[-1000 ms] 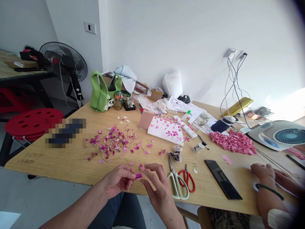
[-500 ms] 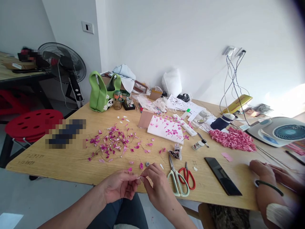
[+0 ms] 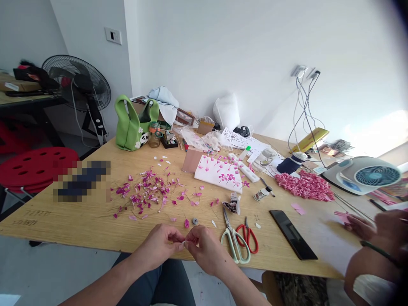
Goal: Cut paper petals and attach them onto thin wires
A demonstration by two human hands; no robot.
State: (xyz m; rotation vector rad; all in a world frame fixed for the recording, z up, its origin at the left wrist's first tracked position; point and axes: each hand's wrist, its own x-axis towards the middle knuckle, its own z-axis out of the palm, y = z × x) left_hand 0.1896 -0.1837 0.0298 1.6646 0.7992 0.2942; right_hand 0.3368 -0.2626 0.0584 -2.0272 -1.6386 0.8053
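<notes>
My left hand (image 3: 159, 247) and my right hand (image 3: 206, 250) meet at the table's front edge, fingertips pinched together. Between them shows the tip of a small white piece (image 3: 184, 242); fingers cover most of it, so its kind cannot be made out. Just beyond my fingers lie a magenta petal (image 3: 186, 223) and a small grey spool-like ring (image 3: 195, 221). Pale-green-handled scissors (image 3: 235, 244) rest right of my right hand, partly over red-handled pliers or snips (image 3: 250, 240). A loose heap of magenta petals on thin stems (image 3: 148, 191) spreads out ahead of my left hand.
A white block with pink flowers stuck in it (image 3: 216, 172) stands mid-table. A black phone (image 3: 293, 233), pink flower pile (image 3: 304, 185) and desk fan (image 3: 360, 174) are at right. Another person's hand (image 3: 360, 225) holds pink strips there. A green bag (image 3: 130, 127) stands back left.
My hands have drawn closer together, left fingers now curled in around the small white piece. The view has shifted slightly. At right, the other person's hands have moved, and pink strips show.
</notes>
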